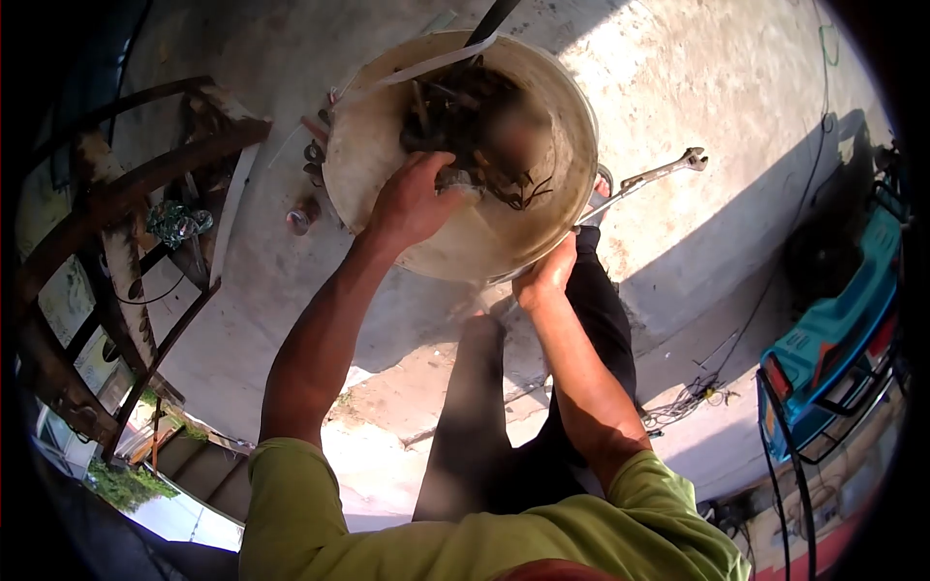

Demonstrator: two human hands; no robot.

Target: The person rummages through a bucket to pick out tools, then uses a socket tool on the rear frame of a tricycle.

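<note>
A round, pale bucket (pixel 363 198) holds a pile of dark metal pieces (pixel 436 102). Over its inside, my left hand (pixel 417 201) has its fingers curled around a small greyish thing that I cannot make out. At the bucket's lower right rim, my right hand (pixel 548 271) is closed on the end of a long adjustable wrench (pixel 654 176), whose jaw points to the upper right. The rim partly hides the right fingers.
A rusty metal frame (pixel 145 174) stands at the left, with a crumpled green item (pixel 179 223) on it. A small round can (pixel 302 215) is left of the bucket. Cables (pixel 693 397) lie on the concrete floor. At the right is a teal machine part (pixel 833 315) with black bars.
</note>
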